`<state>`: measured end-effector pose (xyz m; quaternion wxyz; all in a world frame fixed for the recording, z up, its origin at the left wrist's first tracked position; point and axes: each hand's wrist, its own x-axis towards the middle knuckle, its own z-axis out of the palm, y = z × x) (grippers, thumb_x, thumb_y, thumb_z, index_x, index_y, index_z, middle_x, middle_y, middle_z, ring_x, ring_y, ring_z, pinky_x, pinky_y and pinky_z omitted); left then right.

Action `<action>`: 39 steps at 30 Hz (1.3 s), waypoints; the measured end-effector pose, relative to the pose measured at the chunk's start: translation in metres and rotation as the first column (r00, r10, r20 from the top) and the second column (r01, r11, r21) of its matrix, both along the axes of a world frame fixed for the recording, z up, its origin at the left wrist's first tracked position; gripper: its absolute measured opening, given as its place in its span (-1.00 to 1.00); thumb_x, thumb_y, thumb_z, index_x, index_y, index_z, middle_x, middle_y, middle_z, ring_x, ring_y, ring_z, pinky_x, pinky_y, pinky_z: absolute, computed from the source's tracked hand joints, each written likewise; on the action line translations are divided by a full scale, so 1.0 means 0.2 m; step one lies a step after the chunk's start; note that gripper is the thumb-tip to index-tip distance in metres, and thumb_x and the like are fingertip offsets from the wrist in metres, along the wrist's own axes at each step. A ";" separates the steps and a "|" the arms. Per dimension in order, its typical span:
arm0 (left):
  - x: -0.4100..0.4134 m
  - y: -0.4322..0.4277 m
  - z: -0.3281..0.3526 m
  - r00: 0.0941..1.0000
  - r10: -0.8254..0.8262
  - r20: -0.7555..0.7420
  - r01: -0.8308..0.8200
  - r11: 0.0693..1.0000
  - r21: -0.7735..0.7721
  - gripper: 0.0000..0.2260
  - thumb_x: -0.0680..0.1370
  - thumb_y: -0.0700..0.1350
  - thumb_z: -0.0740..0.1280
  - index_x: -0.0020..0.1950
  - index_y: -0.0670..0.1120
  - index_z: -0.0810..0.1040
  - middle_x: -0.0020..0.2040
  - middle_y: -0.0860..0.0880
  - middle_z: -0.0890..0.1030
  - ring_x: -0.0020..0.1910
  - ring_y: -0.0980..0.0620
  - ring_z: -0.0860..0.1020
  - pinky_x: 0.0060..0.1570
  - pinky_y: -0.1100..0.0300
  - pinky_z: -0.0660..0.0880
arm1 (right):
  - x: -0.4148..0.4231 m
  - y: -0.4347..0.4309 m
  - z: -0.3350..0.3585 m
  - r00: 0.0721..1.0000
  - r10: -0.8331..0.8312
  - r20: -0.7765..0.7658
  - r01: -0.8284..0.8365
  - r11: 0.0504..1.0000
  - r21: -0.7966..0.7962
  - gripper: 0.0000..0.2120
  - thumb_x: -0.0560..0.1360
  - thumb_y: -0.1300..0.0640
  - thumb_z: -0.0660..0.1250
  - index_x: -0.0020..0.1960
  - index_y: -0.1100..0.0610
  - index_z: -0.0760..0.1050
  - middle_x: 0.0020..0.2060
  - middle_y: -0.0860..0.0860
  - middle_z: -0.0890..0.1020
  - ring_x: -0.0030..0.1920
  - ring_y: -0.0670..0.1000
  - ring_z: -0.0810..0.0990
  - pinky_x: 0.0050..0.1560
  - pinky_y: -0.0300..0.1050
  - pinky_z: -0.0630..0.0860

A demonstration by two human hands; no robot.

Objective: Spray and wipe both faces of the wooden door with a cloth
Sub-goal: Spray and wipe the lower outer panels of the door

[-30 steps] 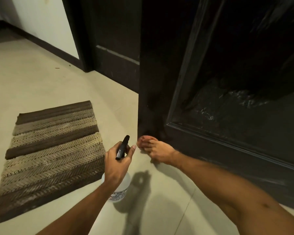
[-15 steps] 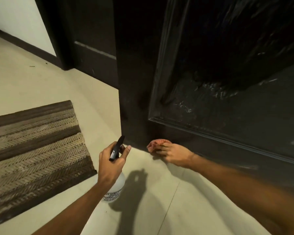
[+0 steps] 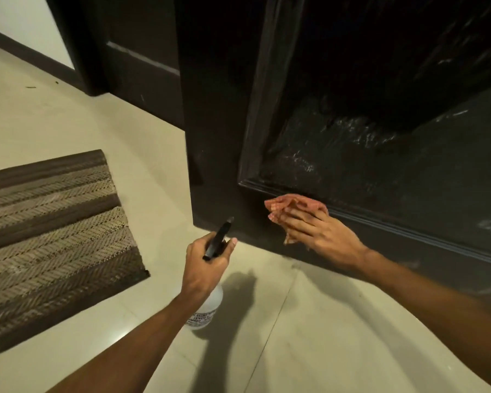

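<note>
Mat (image 3: 54,236) lies at the left of the frame on the pale floor (image 3: 309,321), well apart from the door. White wall (image 3: 26,18) and dark frame (image 3: 136,66) sit in the upper left. The door (image 3: 380,165) fills the upper centre and right; its sunken panel shows wet, glossy streaks. From my view the bottle's black spray head overlaps the door's lower left corner. Its shadow falls on the floor at lower centre.

Against the frame half a second back: the cloth (image 3: 292,204) was down at the door's bottom edge by the floor. It now sits higher, on the bottom rail just under the panel moulding. The bottle hand keeps about the same place.

Right hand (image 3: 318,234), centre right: fingers straight and spread, flat on the bunched red-checked cloth, pressing it to the door. Left hand (image 3: 207,265), lower centre: wrapped round the neck of the white bottle (image 3: 207,310), nozzle towards the door's corner. I cannot tell if the bottle's base touches the floor.
</note>
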<state>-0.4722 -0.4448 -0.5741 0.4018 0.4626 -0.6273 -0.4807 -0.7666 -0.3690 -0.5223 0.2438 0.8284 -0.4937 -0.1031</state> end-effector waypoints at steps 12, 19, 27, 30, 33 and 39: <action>-0.15 0.05 0.35 0.975 -0.148 -0.167 0.145 0.989 -0.032 -0.78 0.51 0.03 0.55 -0.15 -0.05 0.59 -0.38 0.18 0.51 -0.44 0.17 0.48 -0.47 0.14 0.46 | 0.03 0.30 0.43 0.842 -0.096 0.531 0.406 0.760 -0.507 -0.37 0.31 0.51 0.25 0.35 0.25 0.58 0.44 0.19 0.47 0.52 0.29 0.33 0.42 0.33 0.30; -0.33 0.10 0.85 0.923 -0.318 -0.217 0.284 0.943 -0.173 -0.80 0.54 -0.08 0.53 -0.22 -0.06 0.59 -0.46 0.18 0.50 -0.49 0.22 0.45 -0.42 0.40 0.37 | -0.03 0.35 0.61 0.767 -0.040 0.640 0.508 0.648 -0.568 -0.28 0.24 0.59 0.18 0.34 0.21 0.57 0.45 0.21 0.45 0.56 0.27 0.27 0.53 0.34 0.14; -0.63 0.21 1.39 0.843 -0.503 -0.191 0.449 0.853 -0.265 -0.73 0.48 0.14 0.55 -0.21 -0.01 0.60 -0.44 0.17 0.48 -0.39 0.08 0.46 -0.35 0.05 0.44 | -0.24 0.40 1.11 0.610 0.193 0.768 0.720 0.270 -0.640 -0.47 0.52 0.60 0.19 0.37 0.21 0.55 0.47 0.21 0.44 0.55 0.26 0.30 0.48 0.38 0.27; -0.80 0.32 1.59 0.829 -0.531 -0.174 0.480 0.836 -0.266 -0.61 0.39 0.35 0.53 -0.12 0.04 0.63 -0.29 0.11 0.54 -0.18 -0.30 0.53 -0.17 -0.30 0.58 | -0.27 0.44 1.18 0.606 0.151 0.781 0.729 0.288 -0.621 -0.49 0.56 0.51 0.15 0.42 0.18 0.51 0.50 0.19 0.41 0.59 0.22 0.23 0.52 0.35 0.23; -0.92 0.41 1.74 0.827 -0.533 -0.179 0.472 0.831 -0.293 -0.74 0.48 0.18 0.54 -0.26 0.06 0.60 -0.38 0.12 0.52 -0.28 -0.10 0.55 -0.33 0.03 0.49 | -0.39 0.53 1.23 0.731 0.084 0.678 0.605 0.381 -0.699 -0.51 0.57 0.48 0.13 0.38 0.18 0.55 0.46 0.18 0.46 0.56 0.22 0.28 0.53 0.32 0.23; -1.05 0.60 2.04 0.795 -0.594 -0.122 0.514 0.767 -0.384 -0.72 0.50 0.08 0.55 -0.24 -0.04 0.58 -0.29 -0.05 0.67 -0.53 0.13 0.48 -0.44 0.20 0.43 | -0.42 0.58 1.49 0.500 0.314 0.807 0.814 0.149 -0.562 -0.61 0.64 0.33 0.16 0.43 0.18 0.52 0.51 0.15 0.40 0.59 0.18 0.22 0.56 0.30 0.16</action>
